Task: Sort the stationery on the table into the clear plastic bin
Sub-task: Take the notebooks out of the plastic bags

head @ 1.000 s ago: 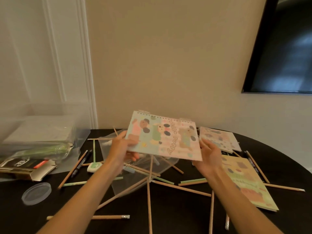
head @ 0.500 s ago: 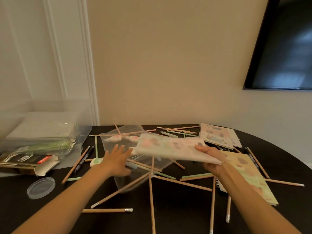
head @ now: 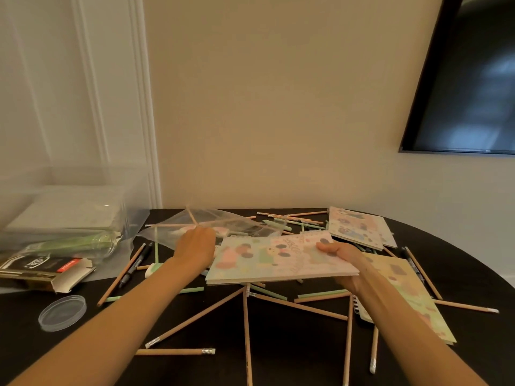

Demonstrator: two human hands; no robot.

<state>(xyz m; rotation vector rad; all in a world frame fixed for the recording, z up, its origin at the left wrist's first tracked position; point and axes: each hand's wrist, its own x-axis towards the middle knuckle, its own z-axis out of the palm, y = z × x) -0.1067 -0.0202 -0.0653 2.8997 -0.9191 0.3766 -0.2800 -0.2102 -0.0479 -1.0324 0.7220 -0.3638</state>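
Observation:
My right hand (head: 341, 257) grips the right edge of a pastel spiral notebook (head: 278, 260) and holds it nearly flat just above the black table (head: 292, 358). My left hand (head: 195, 246) rests knuckles-up on a clear plastic bag (head: 223, 221), beside the notebook's left edge. Its fingers are hidden, so I cannot tell whether it grips anything. The clear plastic bin (head: 83, 176) stands at the far left with white sheets inside. Several wooden pencils (head: 195, 316) lie scattered across the table under and around both arms.
Two more notebooks lie on the right: a pastel one (head: 359, 227) at the back and a yellow one (head: 404, 288) nearer. An open cardboard box (head: 41, 271), a round clear lid (head: 62, 312), a dark pen (head: 136, 263) and a white eraser (head: 153, 270) sit left. A dark screen (head: 468, 79) hangs on the wall.
The notebook, held tilted up in both hands a second ago, has come down to nearly flat. My left hand let go of it and moved forward onto the plastic bag.

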